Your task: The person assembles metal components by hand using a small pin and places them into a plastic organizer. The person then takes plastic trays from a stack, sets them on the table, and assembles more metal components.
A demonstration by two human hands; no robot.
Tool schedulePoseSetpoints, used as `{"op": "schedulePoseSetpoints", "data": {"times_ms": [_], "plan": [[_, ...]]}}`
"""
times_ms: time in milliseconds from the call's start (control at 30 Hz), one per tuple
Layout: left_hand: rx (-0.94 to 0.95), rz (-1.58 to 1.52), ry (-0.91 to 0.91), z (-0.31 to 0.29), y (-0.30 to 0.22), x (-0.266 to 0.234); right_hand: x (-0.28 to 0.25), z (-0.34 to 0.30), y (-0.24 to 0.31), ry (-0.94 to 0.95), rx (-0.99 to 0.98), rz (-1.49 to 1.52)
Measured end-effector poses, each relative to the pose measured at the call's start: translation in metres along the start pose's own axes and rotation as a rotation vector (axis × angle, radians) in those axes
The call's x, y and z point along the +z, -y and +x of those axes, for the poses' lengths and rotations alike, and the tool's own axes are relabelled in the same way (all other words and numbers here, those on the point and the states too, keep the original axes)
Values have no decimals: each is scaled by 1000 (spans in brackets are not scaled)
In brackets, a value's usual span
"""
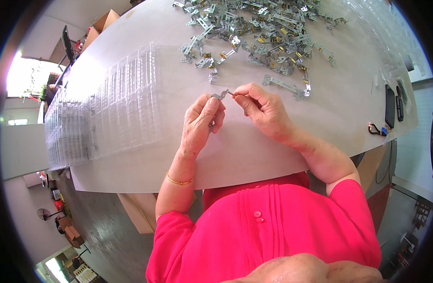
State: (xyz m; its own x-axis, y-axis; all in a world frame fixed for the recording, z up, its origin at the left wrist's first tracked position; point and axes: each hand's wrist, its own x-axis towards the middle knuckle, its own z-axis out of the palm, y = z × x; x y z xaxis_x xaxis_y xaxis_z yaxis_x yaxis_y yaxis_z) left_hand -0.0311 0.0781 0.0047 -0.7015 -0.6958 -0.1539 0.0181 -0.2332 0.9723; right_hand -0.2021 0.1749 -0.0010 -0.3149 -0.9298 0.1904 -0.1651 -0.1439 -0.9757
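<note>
Over the table's near middle, my left hand is closed around a small silver stamped-metal bracket, whose upper end sticks out past the thumb. Part of the bracket is hidden in the palm, with a bit showing below the fingers. My right hand pinches a thin, dark, pin-like piece between thumb and forefinger. Its tip meets the bracket's upper end; whether it is a separate part is too small to tell. Just beyond the right hand lies a loose long bracket.
A large heap of metal brackets, some with brass-coloured parts, covers the far middle of the table. Clear plastic compartment trays lie at left beside a stack of trays. At right are a black phone-like object, a corded item and clear plastic.
</note>
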Motion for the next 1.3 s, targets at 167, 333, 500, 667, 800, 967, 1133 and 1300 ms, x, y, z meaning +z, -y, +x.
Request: {"op": "schedulePoseSetpoints", "data": {"times_ms": [167, 333, 500, 667, 800, 967, 1133, 1300], "plan": [[57, 96, 15, 0, 0, 0, 0, 0, -1, -7, -6, -46], [176, 410, 7, -2, 0, 2, 1, 1, 1, -22, -75, -88], [309, 664, -7, -1, 6, 5, -3, 2, 5, 112, 205, 260], [429, 763, 34, -2, 2, 8, -12, 7, 2, 214, 262, 386], [568, 805, 97, 0, 7, 8, -10, 5, -11, 236, 211, 286], [592, 896, 42, -2, 5, 13, -1, 6, -6, 35, -29, 332], [615, 925, -135, 1, 9, 11, -6, 7, -6, 81, 10, 231], [694, 933, -75, 1, 2, 14, -10, 7, -3, 127, 159, 245]]}}
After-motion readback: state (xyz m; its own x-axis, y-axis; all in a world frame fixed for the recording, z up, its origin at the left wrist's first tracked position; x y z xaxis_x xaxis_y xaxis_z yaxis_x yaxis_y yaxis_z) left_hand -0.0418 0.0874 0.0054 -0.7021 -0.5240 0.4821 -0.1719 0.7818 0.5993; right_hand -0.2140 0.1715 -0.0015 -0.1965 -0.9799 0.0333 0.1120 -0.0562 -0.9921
